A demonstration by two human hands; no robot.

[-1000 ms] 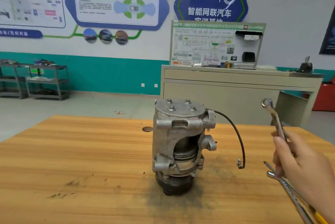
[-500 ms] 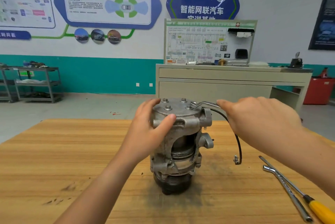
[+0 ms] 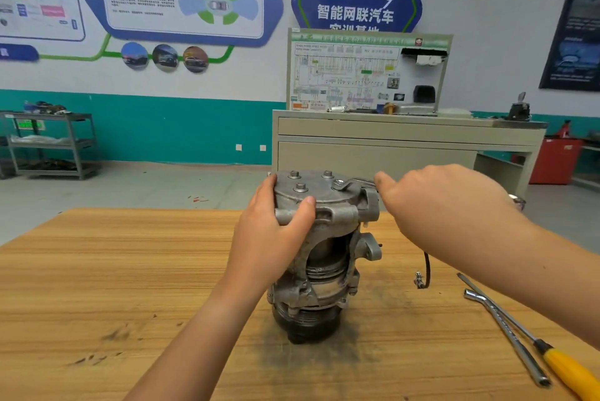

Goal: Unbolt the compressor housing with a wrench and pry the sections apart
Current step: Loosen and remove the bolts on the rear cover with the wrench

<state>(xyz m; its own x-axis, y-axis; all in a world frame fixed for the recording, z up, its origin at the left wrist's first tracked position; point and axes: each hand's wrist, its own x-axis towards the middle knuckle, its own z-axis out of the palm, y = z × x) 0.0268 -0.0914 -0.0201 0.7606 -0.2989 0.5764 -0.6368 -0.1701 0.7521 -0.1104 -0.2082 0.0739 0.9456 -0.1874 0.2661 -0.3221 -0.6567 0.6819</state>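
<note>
A grey metal compressor (image 3: 324, 257) stands upright on the wooden table (image 3: 97, 287), pulley end down, with several bolts on its round top cover. My left hand (image 3: 276, 231) grips the upper left side of the housing, thumb across the front flange. My right hand (image 3: 448, 202) holds a metal wrench (image 3: 349, 184), whose ring end sits over the right front bolt on the cover. Most of the wrench handle is hidden inside that hand. A black wire (image 3: 426, 267) hangs from the compressor's right side.
A yellow-handled screwdriver (image 3: 558, 358) and a bent metal socket wrench (image 3: 506, 335) lie on the table at the right, under my right forearm. Behind the table stand a beige training bench (image 3: 406, 140), a metal shelf cart (image 3: 52, 144) at left and a red cabinet (image 3: 555, 160).
A second ago my right hand held the wrench up at the right and my left hand was out of view. Now the left hand grips the housing and the wrench sits on a bolt.
</note>
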